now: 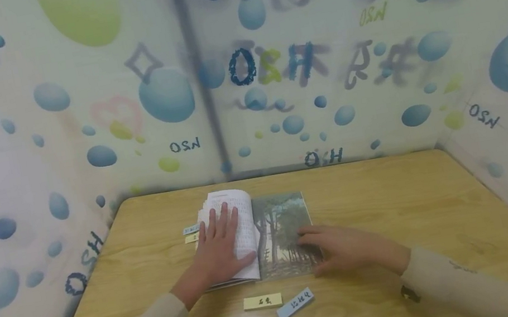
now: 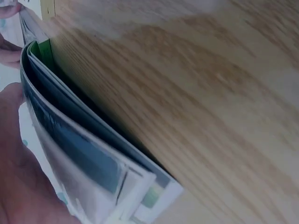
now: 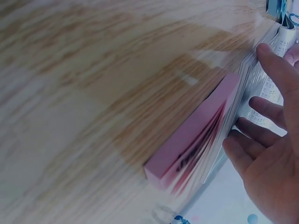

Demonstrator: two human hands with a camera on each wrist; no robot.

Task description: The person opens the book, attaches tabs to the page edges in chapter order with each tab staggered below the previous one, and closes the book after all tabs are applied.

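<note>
An open book has a text page (image 1: 248, 239) on the left and a picture page of trees (image 1: 277, 217) on the right. My left hand (image 1: 219, 252) lies on the text page with its fingers spread, pressing it down. In the left wrist view the bent pages (image 2: 84, 144) fan out beside the palm. My right hand (image 1: 341, 245) rests at the right edge of the picture page, fingers loosely bent. Beside that edge, in the right wrist view, is a pink sticky-note pad (image 3: 194, 130), near the fingertips; my right hand hides it in the head view.
In front of the book lie a yellow pad (image 1: 262, 302) and a blue pad (image 1: 295, 304), both with handwriting. Light blue and yellow tabs (image 1: 191, 238) show at the book's left side. The wooden table (image 1: 381, 187) meets a patterned wall (image 1: 281, 137) at the back.
</note>
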